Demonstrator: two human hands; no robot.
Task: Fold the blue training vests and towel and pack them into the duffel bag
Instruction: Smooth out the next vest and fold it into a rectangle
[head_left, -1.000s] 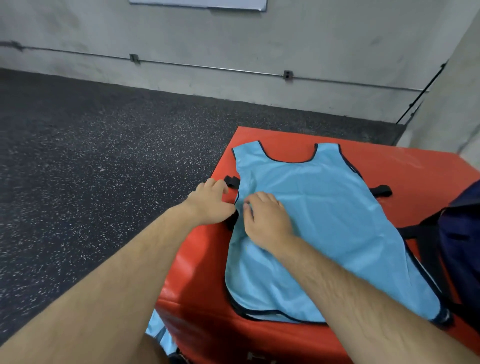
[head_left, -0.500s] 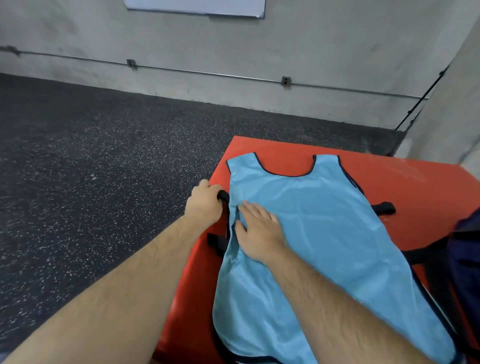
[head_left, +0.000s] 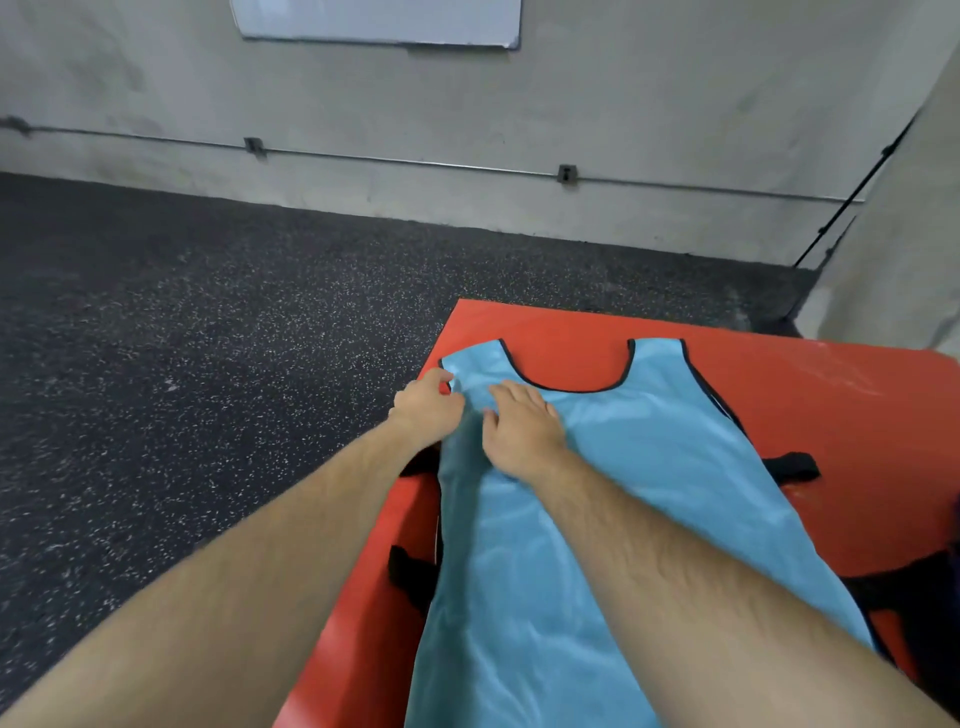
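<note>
A light blue training vest (head_left: 649, 467) with black trim lies spread flat on a red padded block (head_left: 831, 395), neck opening toward the far wall. My left hand (head_left: 426, 408) pinches the vest's left shoulder strap near the block's left edge. My right hand (head_left: 522, 428) lies flat on the cloth just right of it, fingers spread, pressing the fabric down. A black side strap (head_left: 792, 465) sticks out on the vest's right, and another black strap (head_left: 410, 571) hangs over the block's left side. A sliver of the dark duffel bag (head_left: 953, 571) shows at the right edge.
Dark speckled rubber floor (head_left: 208, 389) surrounds the block on the left and behind. A concrete wall (head_left: 467, 104) with a thin conduit pipe and a whiteboard (head_left: 379, 21) stands at the back. A wall corner (head_left: 893, 260) rises at the right.
Both hands have slid up the vest's left edge from the side strap to the left shoulder strap. The view has tilted up, so the bag is nearly out of frame.
</note>
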